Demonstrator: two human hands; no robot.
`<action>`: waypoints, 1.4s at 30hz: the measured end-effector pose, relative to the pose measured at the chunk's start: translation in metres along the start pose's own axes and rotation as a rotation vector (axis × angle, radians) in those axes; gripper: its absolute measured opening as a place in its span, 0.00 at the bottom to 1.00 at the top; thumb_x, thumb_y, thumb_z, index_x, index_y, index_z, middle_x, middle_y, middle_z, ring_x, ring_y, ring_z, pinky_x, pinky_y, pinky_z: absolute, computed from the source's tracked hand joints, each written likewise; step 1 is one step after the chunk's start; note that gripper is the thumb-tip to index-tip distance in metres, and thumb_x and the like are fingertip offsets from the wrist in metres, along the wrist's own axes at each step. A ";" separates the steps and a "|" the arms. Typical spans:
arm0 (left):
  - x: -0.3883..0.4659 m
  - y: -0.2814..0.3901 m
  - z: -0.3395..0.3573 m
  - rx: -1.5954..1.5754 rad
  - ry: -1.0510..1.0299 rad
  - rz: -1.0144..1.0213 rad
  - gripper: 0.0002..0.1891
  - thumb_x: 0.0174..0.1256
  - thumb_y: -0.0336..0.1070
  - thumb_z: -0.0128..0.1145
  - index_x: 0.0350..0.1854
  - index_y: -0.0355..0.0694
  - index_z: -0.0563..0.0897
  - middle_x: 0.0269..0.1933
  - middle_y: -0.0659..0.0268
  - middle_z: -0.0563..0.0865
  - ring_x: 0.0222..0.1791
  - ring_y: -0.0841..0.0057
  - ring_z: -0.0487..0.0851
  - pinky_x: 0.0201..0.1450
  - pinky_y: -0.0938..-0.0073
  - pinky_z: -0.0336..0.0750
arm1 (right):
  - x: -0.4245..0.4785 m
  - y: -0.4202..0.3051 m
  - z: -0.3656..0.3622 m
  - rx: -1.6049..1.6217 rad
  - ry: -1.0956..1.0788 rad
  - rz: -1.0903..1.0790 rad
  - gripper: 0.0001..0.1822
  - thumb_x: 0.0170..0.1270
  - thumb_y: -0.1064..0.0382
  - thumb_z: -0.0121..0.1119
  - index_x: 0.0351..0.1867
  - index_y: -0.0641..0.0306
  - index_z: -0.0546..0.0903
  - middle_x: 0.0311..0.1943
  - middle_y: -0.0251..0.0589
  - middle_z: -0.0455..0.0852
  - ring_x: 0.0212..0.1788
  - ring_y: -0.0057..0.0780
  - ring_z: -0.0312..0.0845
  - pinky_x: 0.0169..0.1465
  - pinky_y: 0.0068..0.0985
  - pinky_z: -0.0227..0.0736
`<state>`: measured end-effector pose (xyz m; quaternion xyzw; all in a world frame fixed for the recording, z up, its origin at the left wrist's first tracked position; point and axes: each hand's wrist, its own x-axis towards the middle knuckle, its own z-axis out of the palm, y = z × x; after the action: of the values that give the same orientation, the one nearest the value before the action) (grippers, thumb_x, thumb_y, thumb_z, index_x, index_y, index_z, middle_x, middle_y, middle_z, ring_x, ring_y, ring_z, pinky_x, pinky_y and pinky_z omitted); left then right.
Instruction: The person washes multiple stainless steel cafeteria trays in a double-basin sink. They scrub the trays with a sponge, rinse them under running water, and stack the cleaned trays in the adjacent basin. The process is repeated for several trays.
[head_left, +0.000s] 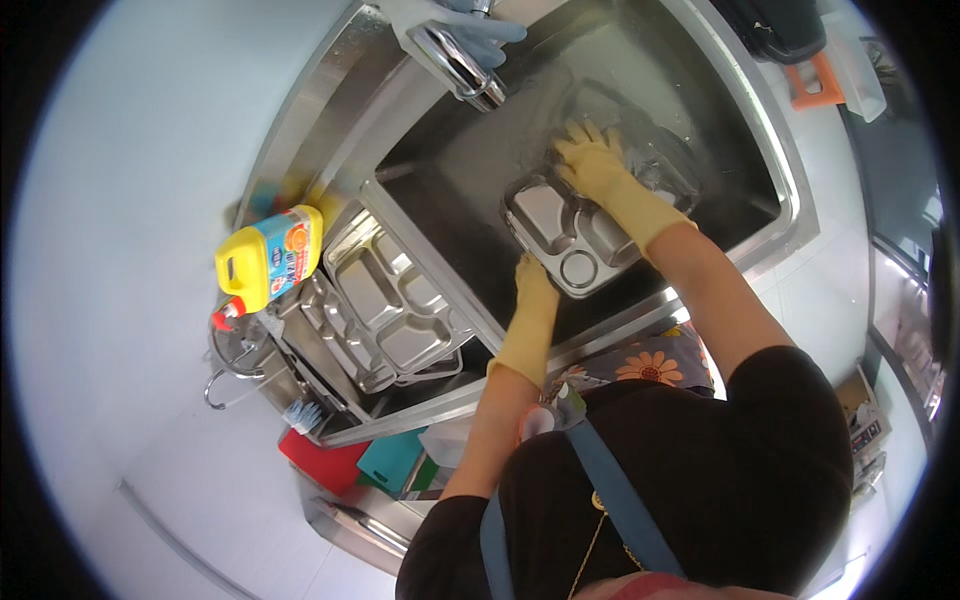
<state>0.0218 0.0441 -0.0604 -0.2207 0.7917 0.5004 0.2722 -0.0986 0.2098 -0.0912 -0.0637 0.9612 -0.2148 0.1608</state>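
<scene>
A stainless-steel compartment tray (581, 268) is tilted in the water of a large steel sink basin (465, 277). My left hand (536, 289), in a yellow rubber glove, holds the tray's near left edge; its fingers under the rim are hidden. My right hand (595, 166), gloved the same way, lies over the tray's far side with its fingers spread at the water. No object shows in that hand. Further metal shapes (664, 169) lie under the rippling water beyond it, too blurred to tell apart.
A chrome faucet (457, 64) with a pale rubber glove draped over it reaches into the basin. The left basin holds several steel compartment trays (390, 300). A yellow detergent jug (270, 259) stands behind them. Red (326, 459) and teal cutting boards (391, 457) stand below left.
</scene>
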 end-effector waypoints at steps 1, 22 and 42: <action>0.015 0.008 0.000 -0.079 -0.080 -0.203 0.25 0.67 0.50 0.57 0.56 0.32 0.78 0.50 0.56 0.85 0.42 0.62 0.86 0.48 0.65 0.78 | -0.009 -0.004 -0.005 -0.021 0.070 0.047 0.29 0.60 0.49 0.59 0.62 0.54 0.73 0.68 0.46 0.66 0.72 0.48 0.55 0.70 0.56 0.49; -0.041 0.080 -0.010 -0.971 -0.087 -0.066 0.12 0.72 0.33 0.51 0.52 0.35 0.78 0.47 0.63 0.85 0.39 0.76 0.83 0.45 0.73 0.78 | -0.112 -0.082 -0.131 0.268 -0.350 0.168 0.55 0.51 0.53 0.67 0.75 0.65 0.46 0.67 0.62 0.64 0.67 0.57 0.63 0.69 0.42 0.59; -0.175 0.037 -0.199 -0.851 0.499 0.169 0.17 0.66 0.42 0.60 0.50 0.36 0.75 0.43 0.60 0.82 0.39 0.69 0.83 0.41 0.67 0.82 | -0.218 -0.036 -0.260 0.485 0.585 0.448 0.17 0.65 0.66 0.56 0.54 0.67 0.80 0.36 0.38 0.86 0.31 0.19 0.77 0.37 0.22 0.72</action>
<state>0.0893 -0.1092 0.1488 -0.3603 0.5733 0.7314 -0.0813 0.0211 0.3211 0.2081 0.2494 0.8781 -0.4032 -0.0649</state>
